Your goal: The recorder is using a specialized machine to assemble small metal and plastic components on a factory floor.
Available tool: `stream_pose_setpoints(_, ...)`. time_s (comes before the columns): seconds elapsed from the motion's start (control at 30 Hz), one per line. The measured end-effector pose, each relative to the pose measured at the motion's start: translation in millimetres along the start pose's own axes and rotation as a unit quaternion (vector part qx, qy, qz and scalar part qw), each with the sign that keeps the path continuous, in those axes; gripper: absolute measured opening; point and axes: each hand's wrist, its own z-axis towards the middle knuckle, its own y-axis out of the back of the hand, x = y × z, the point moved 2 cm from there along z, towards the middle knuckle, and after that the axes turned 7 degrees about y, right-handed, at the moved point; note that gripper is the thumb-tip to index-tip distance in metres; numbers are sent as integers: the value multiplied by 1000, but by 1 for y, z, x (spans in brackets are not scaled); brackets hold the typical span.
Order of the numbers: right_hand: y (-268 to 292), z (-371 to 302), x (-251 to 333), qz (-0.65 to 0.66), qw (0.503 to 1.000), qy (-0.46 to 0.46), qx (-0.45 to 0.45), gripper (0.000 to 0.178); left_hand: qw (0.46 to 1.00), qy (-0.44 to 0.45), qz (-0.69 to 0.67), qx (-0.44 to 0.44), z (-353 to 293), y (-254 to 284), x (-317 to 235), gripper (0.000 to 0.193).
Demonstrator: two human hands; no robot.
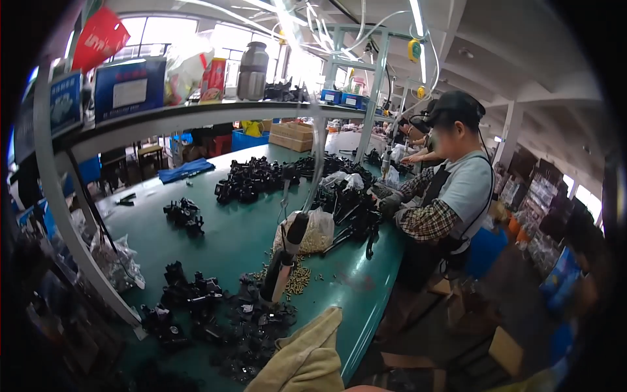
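Khaki cloth, apparently a sleeve, rises from the lower edge over the near end of the green table. No fingers of mine show; a skin-toned sliver at the bottom edge is too little to make out. Just beyond the cloth lies a heap of black plastic parts, with more black parts to its left. A black electric screwdriver hangs tilted above the table. Behind it, small brass-coloured fasteners are spilled beside a clear plastic bag of similar pieces.
A co-worker in a dark cap and checked sleeves stands at the table's right side, hands by black parts. A metal shelf spans overhead, carrying a steel flask. Its post stands left. Cardboard lies on the floor at right.
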Motion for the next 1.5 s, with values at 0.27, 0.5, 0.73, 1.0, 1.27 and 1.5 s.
stream_pose_setpoints(0.27,2,-7,-13,-11,999,-37,13,20,999,6,-12,46,2,2,50,57)
stream_pose_setpoints(0.5,3,-15,-24,-37,995,-87,37,17,996,-8,-13,87,0,0,60,57)
stream_pose_setpoints(0.73,12,-23,-41,-73,988,-124,56,14,990,-38,-11,138,15,-8,63,58)
stream_pose_setpoints(1.0,29,-27,-56,-119,980,-142,69,10,976,-96,2,195,39,-24,58,59)
stream_pose_setpoints(1.27,51,-36,-57,-161,970,-162,80,8,957,-150,16,249,51,-48,53,60)
stream_pose_setpoints(1.5,71,-43,-58,-195,960,-178,90,6,935,-198,28,292,65,-72,48,60)
